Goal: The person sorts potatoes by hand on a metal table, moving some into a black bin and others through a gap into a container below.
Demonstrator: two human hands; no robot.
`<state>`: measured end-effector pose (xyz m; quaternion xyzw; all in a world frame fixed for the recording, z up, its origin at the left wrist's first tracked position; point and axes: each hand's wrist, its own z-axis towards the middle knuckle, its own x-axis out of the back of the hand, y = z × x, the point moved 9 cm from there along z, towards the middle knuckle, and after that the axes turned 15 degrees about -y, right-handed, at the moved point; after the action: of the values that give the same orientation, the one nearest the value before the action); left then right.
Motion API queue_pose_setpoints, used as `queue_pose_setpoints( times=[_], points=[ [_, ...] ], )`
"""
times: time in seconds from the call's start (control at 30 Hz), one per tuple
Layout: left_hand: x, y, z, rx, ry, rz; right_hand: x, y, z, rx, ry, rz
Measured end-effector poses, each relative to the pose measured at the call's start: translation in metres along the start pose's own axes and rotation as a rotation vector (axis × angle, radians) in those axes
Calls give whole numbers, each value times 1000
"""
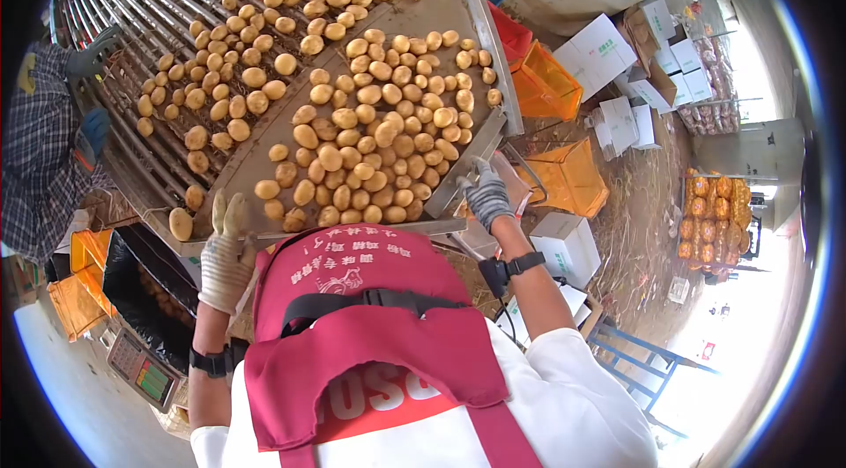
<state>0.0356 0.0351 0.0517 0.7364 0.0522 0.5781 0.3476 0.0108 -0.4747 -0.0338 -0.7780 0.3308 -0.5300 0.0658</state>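
A large heap of potatoes (379, 142) lies on the metal sorting table (441, 10) in front of me. My left hand (227, 258), in a striped glove, is at the table's near left edge, its fingers stretched out near a single potato (181, 224). My right hand (487, 195), also gloved, rests at the metal rim (463, 175) to the right of the heap. Its fingers look apart, and no potato shows in it. A maroon apron (370, 261) covers my front and meets the table's near edge.
Metal bar rollers (141, 18) carry more potatoes at the upper left. Beside them stands a co-worker in a plaid sleeve (44, 133) with gloved hands. Orange mesh bags (568, 177) and white boxes (595, 54) are at right. A scale (143, 369) stands lower left.
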Motion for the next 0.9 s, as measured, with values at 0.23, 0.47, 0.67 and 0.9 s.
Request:
queue_pose_setpoints(
  times=[0.23, 0.47, 0.67, 0.9],
  points=[
    [-44, -86, 25, 148, 136, -233, 45, 14, 60, -66, -38, -4],
    [-50, -82, 36, 669, 11, 135, 45, 12, 111, 243, -70, -865],
    [-60, -91, 37, 884, -133, 234, 53, 2, 115, 528, -178, -938],
    [-53, -75, 40, 920, -55, 197, 155, -30, 136, 350, -92, -397]
  ],
)
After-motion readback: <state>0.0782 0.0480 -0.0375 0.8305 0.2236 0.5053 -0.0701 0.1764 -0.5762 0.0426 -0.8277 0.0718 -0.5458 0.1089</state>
